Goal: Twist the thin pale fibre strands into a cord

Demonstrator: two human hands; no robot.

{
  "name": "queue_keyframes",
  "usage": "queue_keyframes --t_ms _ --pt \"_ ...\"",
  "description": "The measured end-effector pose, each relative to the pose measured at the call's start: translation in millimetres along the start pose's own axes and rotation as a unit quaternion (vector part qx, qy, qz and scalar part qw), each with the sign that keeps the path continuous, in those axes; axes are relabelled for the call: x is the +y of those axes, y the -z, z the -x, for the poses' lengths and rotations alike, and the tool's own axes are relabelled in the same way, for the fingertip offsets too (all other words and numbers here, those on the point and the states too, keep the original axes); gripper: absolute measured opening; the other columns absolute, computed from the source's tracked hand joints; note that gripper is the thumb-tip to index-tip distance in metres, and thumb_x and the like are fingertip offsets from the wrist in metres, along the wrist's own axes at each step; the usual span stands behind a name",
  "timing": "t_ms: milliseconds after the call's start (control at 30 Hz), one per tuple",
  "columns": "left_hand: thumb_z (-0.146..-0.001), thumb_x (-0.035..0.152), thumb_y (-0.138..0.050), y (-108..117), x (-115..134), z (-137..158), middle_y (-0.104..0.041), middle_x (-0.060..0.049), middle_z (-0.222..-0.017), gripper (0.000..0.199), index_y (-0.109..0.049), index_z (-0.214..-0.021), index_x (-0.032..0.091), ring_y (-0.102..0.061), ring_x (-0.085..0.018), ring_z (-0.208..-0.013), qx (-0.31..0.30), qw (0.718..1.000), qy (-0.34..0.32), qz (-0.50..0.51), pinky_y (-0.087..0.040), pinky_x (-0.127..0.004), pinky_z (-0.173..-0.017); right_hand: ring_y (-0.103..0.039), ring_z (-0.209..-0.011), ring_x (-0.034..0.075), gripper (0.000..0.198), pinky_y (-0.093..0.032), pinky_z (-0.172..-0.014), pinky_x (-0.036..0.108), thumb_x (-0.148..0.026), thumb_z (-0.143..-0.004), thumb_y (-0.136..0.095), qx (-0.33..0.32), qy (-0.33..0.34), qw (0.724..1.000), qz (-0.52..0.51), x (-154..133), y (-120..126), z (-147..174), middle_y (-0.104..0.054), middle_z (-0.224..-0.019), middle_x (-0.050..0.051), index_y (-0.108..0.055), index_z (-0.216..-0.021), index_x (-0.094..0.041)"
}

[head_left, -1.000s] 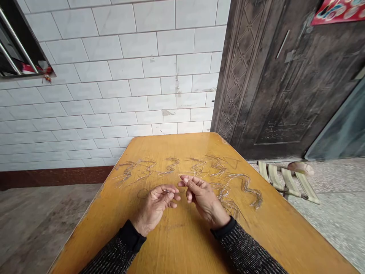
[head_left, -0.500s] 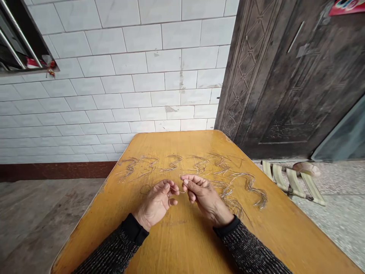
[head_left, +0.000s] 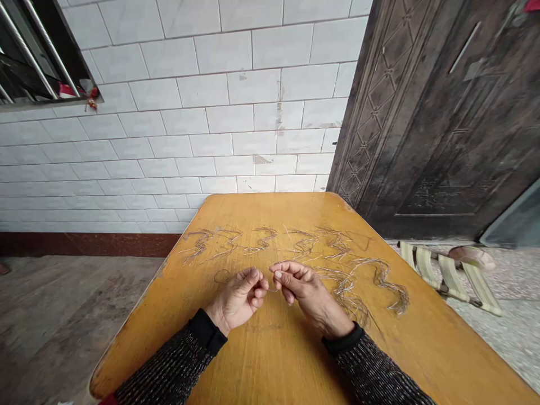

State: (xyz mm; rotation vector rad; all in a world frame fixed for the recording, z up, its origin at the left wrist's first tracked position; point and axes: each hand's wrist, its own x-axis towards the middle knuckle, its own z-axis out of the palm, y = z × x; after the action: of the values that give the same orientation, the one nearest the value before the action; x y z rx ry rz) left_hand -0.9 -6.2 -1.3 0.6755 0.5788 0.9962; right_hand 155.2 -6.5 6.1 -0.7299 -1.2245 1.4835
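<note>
Over the middle of a yellow wooden table, my left hand and my right hand face each other with a small gap between. A thin wire spans that gap. My right hand pinches it between thumb and forefinger. The fingers of my left hand are curled closed around its other end, which is mostly hidden. A thin loop lies just beyond my left hand. Wavy bundles of thin wires lie in a row farther back. Larger bundles spread beside my right hand, with another curved bundle farther right.
The table's far edge stands near a white tiled wall. A dark carved door is at the right, and a barred window at upper left. On the floor to the right sits a low seat with pale straps.
My left hand's fingers have closed in around the wire, where they were looser before. My right hand keeps its pinch. The whole view has shifted slightly, moving the scene rightward.
</note>
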Motion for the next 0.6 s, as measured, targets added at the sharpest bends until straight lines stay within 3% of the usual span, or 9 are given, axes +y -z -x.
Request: queue_keyframes --t_ms 200,600 --pt "-0.056 0.029 -0.079 5.6 3.2 -1.6 -0.055 0.002 -0.053 0.03 -0.056 -0.062 0.011 -0.041 -0.002 -0.041 -0.031 0.997 0.05 -0.04 -0.026 -0.013 -0.04 -0.04 -0.038 0.002 0.029 -0.03 -0.037 0.015 -0.042 -0.071 -0.064 -0.059 -0.006 0.996 0.064 -4.2 -3.3 3.9 -0.054 -0.057 -0.003 -0.064 -0.076 -0.013" --pt "-0.061 0.023 -0.076 8.2 2.4 -3.7 -0.06 -0.001 -0.056 0.023 -0.059 -0.071 0.012 -0.05 -0.005 -0.046 -0.001 0.994 -0.005 -0.107 -0.029 -0.015 -0.043 -0.04 -0.036 0.002 0.031 -0.031 -0.035 0.015 -0.044 -0.071 -0.063 -0.057 -0.014 0.994 0.092 -4.4 -4.0 3.7 -0.055 -0.056 -0.002 -0.062 -0.069 -0.013"
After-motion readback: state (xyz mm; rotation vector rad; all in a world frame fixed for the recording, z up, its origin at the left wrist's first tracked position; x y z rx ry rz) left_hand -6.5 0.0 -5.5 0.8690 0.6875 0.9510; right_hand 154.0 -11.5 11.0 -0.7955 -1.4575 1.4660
